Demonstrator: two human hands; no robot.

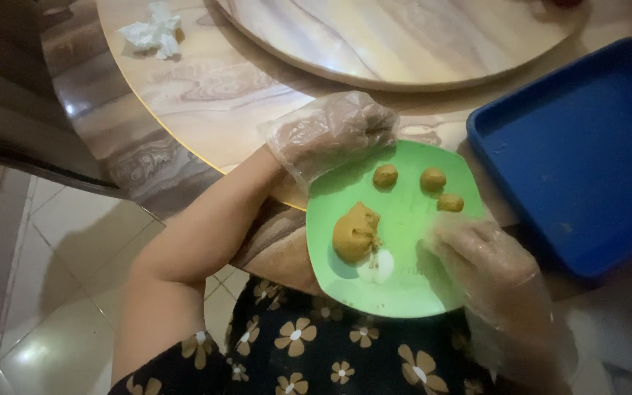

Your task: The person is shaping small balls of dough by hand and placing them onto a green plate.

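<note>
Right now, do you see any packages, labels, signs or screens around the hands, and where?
None in view: no packaging, label, sign or screen.
Nearest containers, both unmarked:
Square green plastic plate, under both gloved hands, holding brown dough.
Square blue plastic tray, right of the plate, on the marble table.

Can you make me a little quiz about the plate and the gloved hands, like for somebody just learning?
1. How many small dough balls sit on the green plate?
2. True or false: the blue tray holds dough.
3. Which hand is at the plate's top corner: A) left hand B) right hand?

Key
1. Three, beside one big dough lump.
2. False; no dough shows in it.
3. A. The right hand rests on the plate's right side.
</note>
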